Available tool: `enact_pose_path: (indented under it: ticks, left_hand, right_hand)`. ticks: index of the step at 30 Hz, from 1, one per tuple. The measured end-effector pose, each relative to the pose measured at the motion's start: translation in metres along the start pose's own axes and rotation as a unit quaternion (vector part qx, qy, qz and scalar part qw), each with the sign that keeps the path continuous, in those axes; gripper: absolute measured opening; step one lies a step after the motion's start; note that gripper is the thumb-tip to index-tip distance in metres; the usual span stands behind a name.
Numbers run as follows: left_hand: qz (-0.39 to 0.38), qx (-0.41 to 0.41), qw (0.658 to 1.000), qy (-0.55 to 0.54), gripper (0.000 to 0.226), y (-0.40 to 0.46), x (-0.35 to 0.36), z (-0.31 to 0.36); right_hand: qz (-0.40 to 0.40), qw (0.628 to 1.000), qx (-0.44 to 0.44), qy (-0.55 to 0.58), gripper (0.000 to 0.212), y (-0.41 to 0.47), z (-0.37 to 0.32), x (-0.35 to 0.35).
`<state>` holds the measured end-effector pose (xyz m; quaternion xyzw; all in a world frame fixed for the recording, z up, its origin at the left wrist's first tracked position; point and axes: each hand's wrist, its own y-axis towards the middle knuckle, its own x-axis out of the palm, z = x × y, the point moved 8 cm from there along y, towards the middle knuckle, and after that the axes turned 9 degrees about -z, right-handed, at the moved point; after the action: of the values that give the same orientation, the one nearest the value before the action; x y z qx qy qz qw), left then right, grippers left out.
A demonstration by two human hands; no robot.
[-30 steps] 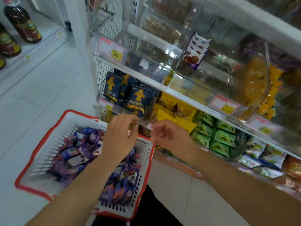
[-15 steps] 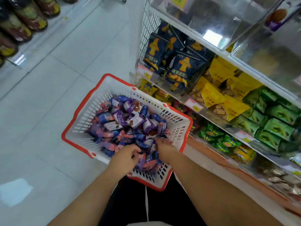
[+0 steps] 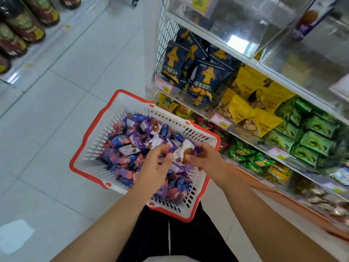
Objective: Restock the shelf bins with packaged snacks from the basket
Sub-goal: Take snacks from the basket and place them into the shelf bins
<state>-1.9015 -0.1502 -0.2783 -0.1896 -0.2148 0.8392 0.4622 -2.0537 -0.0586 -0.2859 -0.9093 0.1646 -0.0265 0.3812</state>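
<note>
A white slotted plastic basket (image 3: 98, 140) with a red rim was seen on the tiled floor, left of the shelf (image 3: 245, 62). Glossy purple snack packets (image 3: 132, 142) were heaped inside. One white-and-purple packet (image 3: 184, 151) was grasped by the right hand (image 3: 204, 159); crinkled wrappers were pinched by the left hand (image 3: 156, 165). Clear rigid bins (image 3: 243, 25) sat above.

Pale glossy floor tiles (image 3: 56, 120) run between white shelving (image 3: 251, 63) and bottles (image 3: 24, 27).

White basket (image 3: 90, 148) w/ red rim on floor, heaped w/ purple-blue snack packets (image 3: 132, 146), beside clear shelf bins (image 3: 245, 31).
</note>
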Motion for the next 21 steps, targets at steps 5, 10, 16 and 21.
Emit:
enact_pose_path:
  ticks: [5, 10, 16, 21]
  left_hand:
    - [-0.019, 0.119, 0.987, -0.111, 0.041, -0.013, 0.013, 0.077]
    - [-0.032, 0.158, 0.979, -0.121, 0.026, -0.003, 0.013, 0.134]
    - [-0.083, 0.214, 0.969, -0.091, 0.031, 0.017, 0.031, 0.202]
    - [-0.081, 0.318, 0.944, 0.020, 0.037, 0.022, 0.044, 0.274]
  right_hand:
    - [0.029, 0.980, -0.099, 0.170, 0.026, -0.046, -0.053, -0.010]
    - [0.079, 0.979, -0.158, 0.100, 0.027, -0.078, -0.097, -0.050]
    - [0.117, 0.975, -0.184, 0.039, 0.027, -0.111, -0.144, -0.102]
    - [0.185, 0.959, -0.215, -0.002, 0.031, -0.134, -0.194, -0.158]
